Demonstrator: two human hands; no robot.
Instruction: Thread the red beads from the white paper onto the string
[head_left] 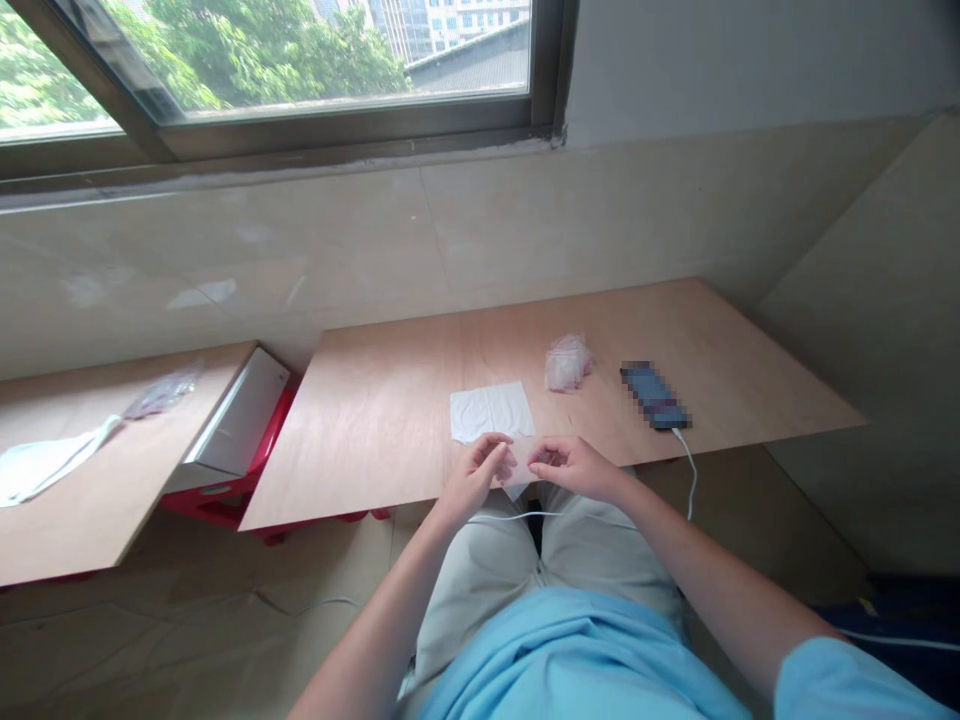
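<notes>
Showing beside the white cloth (491, 410), a translucent sheet (521, 462) is pinched by fingers of the left hand (477, 474); whether the right hand (574, 467) is clamped cannot be told.

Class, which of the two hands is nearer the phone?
The right hand, on the side towards the phone; the left hand is farther off, across the translucent sheet.

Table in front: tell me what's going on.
A person's left hand and right hand hold a small translucent piece, perhaps a plastic bag, at the near edge of the table. A white cloth or tissue lies beyond; a pile of clear bags and a phone on a white cable lie farther right.
</notes>
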